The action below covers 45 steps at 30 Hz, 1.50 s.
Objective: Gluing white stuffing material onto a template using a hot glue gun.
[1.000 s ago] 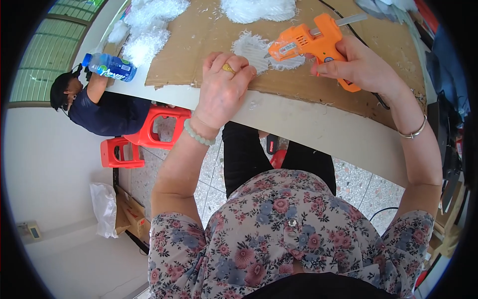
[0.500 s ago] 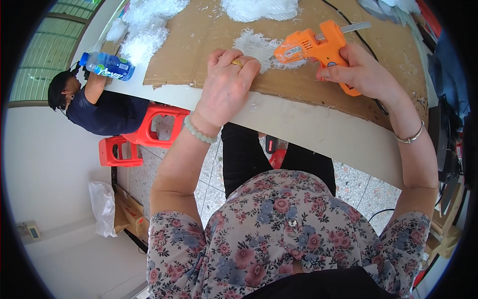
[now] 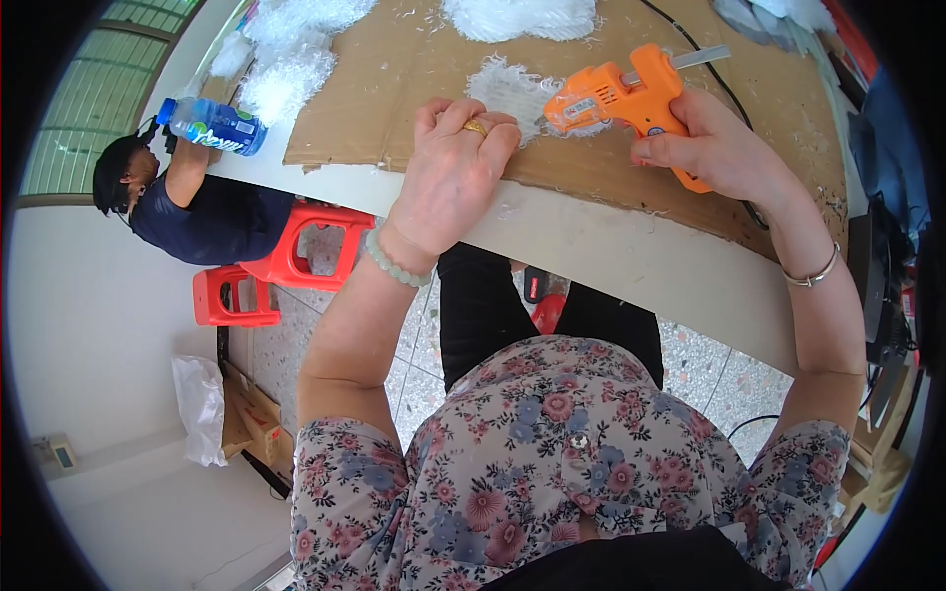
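My right hand [image 3: 724, 153] grips the handle of an orange glue gun [image 3: 626, 97], its nozzle pointing left toward a small white fluffy piece [image 3: 512, 87] lying on a brown cardboard sheet [image 3: 394, 69]. My left hand [image 3: 448, 172] rests palm down on the cardboard at the near edge, fingertips touching the fluffy piece. A ring sits on one finger and a pale bead bracelet on that wrist. A thin bangle circles my right wrist.
More white fluffy material [image 3: 296, 59] lies at the far left and another clump [image 3: 517, 15] at the far edge. A blue plastic bottle [image 3: 212, 125] lies on the white table [image 3: 631, 261]. A person in dark blue [image 3: 192, 212] sits at left by red stools [image 3: 286, 266].
My right hand has carried the glue gun slightly left and nearer, its nozzle closer to the fluffy piece. My left hand has stayed on the piece.
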Tool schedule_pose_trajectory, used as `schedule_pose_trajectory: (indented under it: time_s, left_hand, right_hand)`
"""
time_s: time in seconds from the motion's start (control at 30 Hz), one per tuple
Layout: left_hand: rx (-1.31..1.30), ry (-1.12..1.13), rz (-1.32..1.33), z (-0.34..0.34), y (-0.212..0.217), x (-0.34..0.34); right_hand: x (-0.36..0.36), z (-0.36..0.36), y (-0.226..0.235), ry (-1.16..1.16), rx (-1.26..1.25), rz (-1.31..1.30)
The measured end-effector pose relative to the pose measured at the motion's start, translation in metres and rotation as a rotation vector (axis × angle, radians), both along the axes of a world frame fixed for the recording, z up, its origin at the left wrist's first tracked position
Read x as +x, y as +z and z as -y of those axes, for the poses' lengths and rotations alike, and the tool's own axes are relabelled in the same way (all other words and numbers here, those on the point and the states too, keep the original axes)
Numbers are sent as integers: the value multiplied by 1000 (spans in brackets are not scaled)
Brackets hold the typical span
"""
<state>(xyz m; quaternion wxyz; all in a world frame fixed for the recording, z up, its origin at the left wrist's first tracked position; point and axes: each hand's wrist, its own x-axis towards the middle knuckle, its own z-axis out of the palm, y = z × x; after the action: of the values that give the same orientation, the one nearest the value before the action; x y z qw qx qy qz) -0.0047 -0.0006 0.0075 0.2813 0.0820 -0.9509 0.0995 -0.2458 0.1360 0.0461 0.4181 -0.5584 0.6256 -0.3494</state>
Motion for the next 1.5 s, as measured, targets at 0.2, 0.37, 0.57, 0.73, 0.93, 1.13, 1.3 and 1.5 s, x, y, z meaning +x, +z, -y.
schedule_pose_trajectory:
  time_s: [0.2, 0.37, 0.57, 0.73, 0.93, 1.13, 1.3, 1.5]
  left_hand:
    - [40, 10, -15, 0, -2, 1]
    - [59, 12, -65, 0, -2, 3]
    - [12, -23, -107, -2, -2, 7]
    - [-134, -44, -118, -3, -1, 9]
    - [-175, -74, -104, -3, 1, 10]
    - [-195, -82, -85, -3, 1, 9]
    - [-170, -52, -96, -2, 1, 11]
    - [32, 11, -146, -2, 4, 7]
  right_hand:
    - [2, 2, 4, 27, 38, -51]
    - [5, 6, 6, 34, 75, -102]
    - [9, 8, 11, 43, 58, -85]
    - [13, 9, 21, 87, 93, -169]
    - [10, 17, 4, 140, 13, -105]
    - [14, 26, 1, 168, 28, -156]
    - [17, 27, 8, 138, 69, -156]
    - [5, 26, -1, 21, -112, 96]
